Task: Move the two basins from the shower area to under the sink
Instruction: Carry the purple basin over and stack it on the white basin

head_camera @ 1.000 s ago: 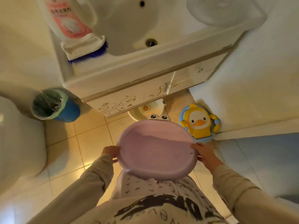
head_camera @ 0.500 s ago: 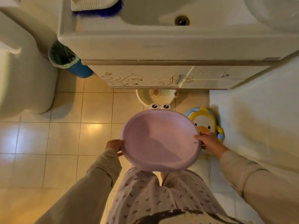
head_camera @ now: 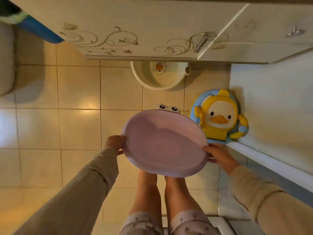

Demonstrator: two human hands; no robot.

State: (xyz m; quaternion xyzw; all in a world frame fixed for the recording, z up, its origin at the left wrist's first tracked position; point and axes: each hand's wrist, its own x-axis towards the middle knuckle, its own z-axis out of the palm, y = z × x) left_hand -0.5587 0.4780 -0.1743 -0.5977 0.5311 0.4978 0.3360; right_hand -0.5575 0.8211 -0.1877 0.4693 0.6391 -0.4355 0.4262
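Lilac basin (head_camera: pixel 165 143) — both hands (head_camera: pixel 115 143) (head_camera: pixel 218 156) gripping its rim — bears no writing.

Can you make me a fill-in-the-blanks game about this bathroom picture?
1. Both hands, the left hand and the right hand, hold a basin coloured ____.
2. The cream basin sits on the floor tiles, partly under the ____.
3. The yellow toy leaning by the wall looks like a ____.
4. The held basin has two cartoon ____ on its far rim.

Missing words: purple; cabinet; duck; eyes
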